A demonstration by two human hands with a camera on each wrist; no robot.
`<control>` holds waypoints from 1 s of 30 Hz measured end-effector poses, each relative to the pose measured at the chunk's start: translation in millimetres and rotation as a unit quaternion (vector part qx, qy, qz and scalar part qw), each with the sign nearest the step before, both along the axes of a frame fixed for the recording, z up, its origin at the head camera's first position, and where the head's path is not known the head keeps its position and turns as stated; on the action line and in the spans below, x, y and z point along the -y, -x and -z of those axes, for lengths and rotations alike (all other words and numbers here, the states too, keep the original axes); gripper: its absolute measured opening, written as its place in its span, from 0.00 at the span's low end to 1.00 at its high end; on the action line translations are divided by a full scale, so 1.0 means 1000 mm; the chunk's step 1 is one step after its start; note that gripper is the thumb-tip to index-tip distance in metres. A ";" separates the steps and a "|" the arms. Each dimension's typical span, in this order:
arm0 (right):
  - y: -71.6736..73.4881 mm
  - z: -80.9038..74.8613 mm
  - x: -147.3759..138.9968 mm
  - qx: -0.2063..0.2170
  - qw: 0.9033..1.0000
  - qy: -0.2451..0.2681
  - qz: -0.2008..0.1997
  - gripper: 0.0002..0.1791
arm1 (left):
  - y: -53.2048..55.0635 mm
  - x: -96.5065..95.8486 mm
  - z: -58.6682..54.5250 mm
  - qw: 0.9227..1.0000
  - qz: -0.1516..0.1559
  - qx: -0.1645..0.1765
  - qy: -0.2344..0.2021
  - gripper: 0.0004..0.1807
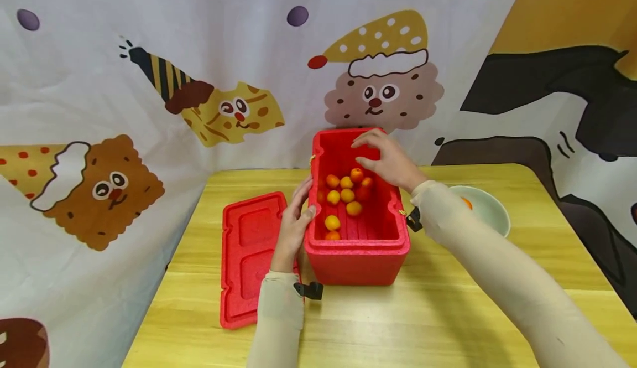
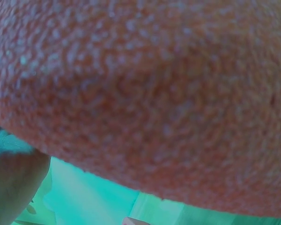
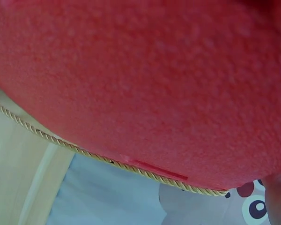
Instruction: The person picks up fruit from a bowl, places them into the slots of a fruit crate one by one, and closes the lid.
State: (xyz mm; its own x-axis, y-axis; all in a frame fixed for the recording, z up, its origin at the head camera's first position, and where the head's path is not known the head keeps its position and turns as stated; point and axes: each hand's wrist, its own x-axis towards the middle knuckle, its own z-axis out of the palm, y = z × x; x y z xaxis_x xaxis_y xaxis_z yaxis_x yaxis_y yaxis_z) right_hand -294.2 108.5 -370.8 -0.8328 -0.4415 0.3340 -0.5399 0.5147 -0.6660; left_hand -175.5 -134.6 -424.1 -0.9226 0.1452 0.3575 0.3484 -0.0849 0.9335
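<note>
A red foam box (image 1: 355,265) stands on the table with several small orange fruits (image 1: 346,195) on its floor. My left hand (image 1: 292,227) rests against the box's left side, fingers along the outer wall and thumb at the rim. Over the box's right rim reaches my right hand (image 1: 390,160), its fingers loosely bent and apart above the fruits, nothing between them. The box's textured wall (image 2: 145,117) fills most of the left wrist view. In the right wrist view the red wall (image 3: 145,93) is close too, with a gold cord (image 3: 89,154) along it.
The red lid (image 1: 254,260) lies left of the box, partly behind the left forearm. A pale green bowl (image 1: 490,210) with an orange fruit (image 1: 466,203) stands at the right, partly covered by the right sleeve. Behind the wooden table (image 1: 368,329) hangs a printed cloth (image 1: 249,25).
</note>
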 end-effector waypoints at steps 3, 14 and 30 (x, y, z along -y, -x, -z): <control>-0.001 0.001 -0.003 -0.002 1.000 0.005 0.001 0.15 | 0.000 -0.001 0.002 1.000 0.005 0.000 0.001 0.30; -0.003 -0.006 -0.023 -0.042 0.993 0.102 0.037 0.12 | 0.001 -0.001 0.000 1.000 -0.002 0.001 0.000 0.29; -0.006 -0.005 -0.081 -0.056 0.986 0.093 0.123 0.12 | 0.001 -0.001 0.000 1.000 -0.003 0.001 -0.005 0.29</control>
